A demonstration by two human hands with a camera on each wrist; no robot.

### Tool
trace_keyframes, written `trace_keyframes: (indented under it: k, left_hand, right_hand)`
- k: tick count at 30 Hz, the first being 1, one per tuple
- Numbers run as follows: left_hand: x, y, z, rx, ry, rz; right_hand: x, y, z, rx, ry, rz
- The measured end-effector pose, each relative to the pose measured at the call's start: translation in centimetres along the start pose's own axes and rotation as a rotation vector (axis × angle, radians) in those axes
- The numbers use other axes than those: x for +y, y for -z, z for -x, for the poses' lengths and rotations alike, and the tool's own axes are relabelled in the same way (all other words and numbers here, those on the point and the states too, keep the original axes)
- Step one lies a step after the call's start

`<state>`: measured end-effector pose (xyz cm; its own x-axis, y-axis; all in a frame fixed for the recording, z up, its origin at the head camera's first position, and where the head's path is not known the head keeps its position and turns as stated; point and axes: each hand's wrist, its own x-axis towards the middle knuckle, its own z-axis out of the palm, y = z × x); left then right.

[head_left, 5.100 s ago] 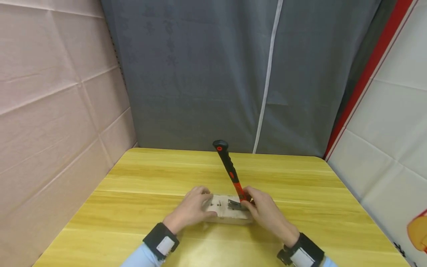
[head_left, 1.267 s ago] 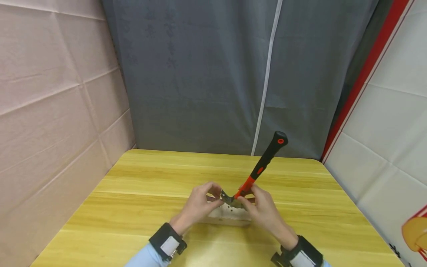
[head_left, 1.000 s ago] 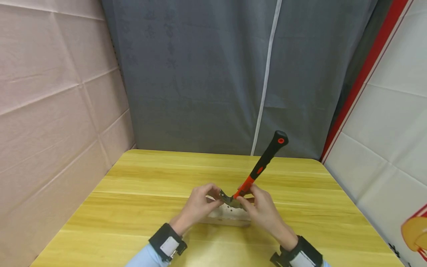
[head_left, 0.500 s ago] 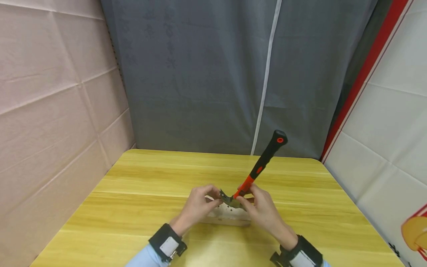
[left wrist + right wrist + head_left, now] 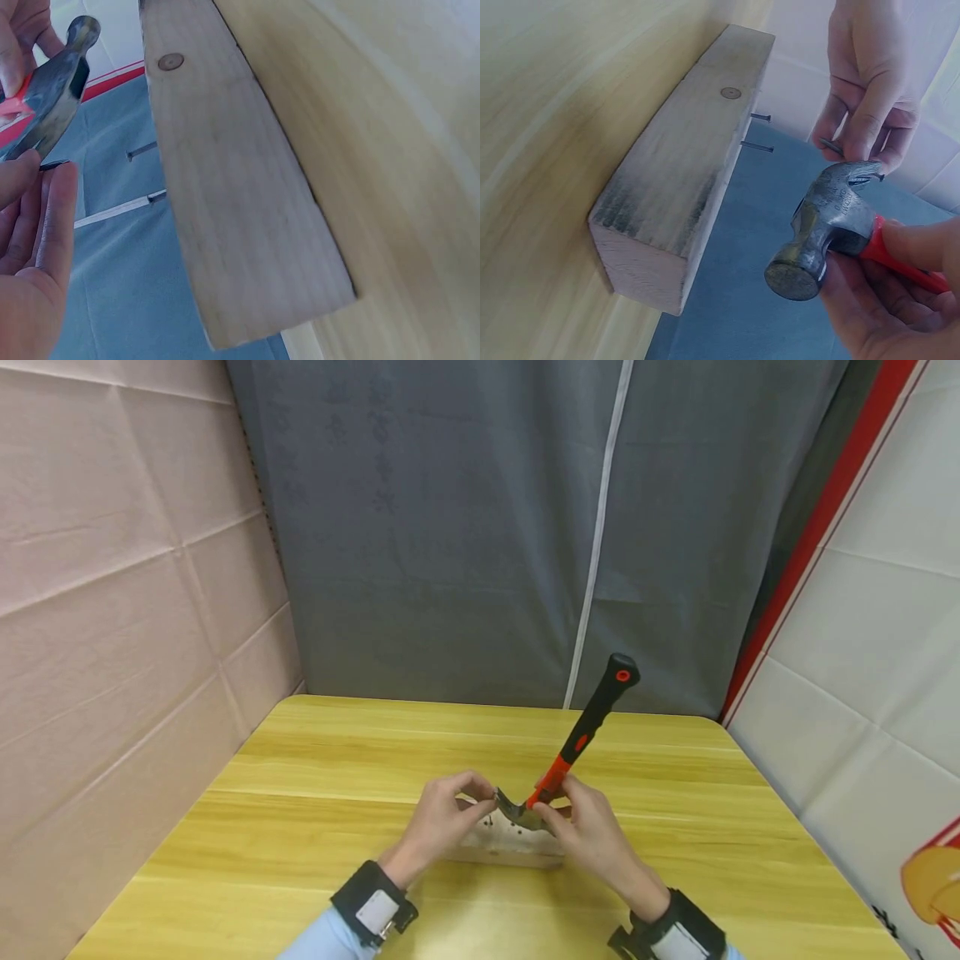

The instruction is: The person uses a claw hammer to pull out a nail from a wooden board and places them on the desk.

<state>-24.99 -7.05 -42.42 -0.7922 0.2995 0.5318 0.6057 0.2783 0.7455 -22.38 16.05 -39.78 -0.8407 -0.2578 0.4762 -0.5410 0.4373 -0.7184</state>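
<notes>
One hammer [image 5: 836, 210], one block [image 5: 675, 157] (two nails [image 5: 758, 146] protruding).

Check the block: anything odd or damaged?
Two nails jut from the wooden block, not driven flush, and dark streaks mark one end of its knotted side; stain or wear, can't tell.

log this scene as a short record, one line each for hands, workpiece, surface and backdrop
right hand: holds red-and-black-handled steel claw hammer near its head
left hand: pinches thin metal nail at the hammer's claw
workpiece: pale rectangular wooden block, two slim metal nails sticking up
surface: yellow wood-grain table
backdrop: grey fabric curtain
</notes>
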Motion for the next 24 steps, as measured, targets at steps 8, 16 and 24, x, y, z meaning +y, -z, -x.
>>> trace_keyframes:
  k: [8, 16, 24]
  left_hand:
    - [0.1, 1.5, 0.1, 0.009, 0.041, -0.077]
    - [-1.2, 4.2, 0.6, 0.047, 0.151, -0.250]
    - [-3.1, 7.2, 1.6, 0.075, 0.283, -0.466]
  right_hand:
    - [0.6, -0.1, 0.1, -0.001, -0.019, 0.027]
    - [1.3, 0.3, 0.1, -0.002, -0.021, 0.072]
    - [1.8, 0.5, 0.2, -0.034, -0.039, 0.080]
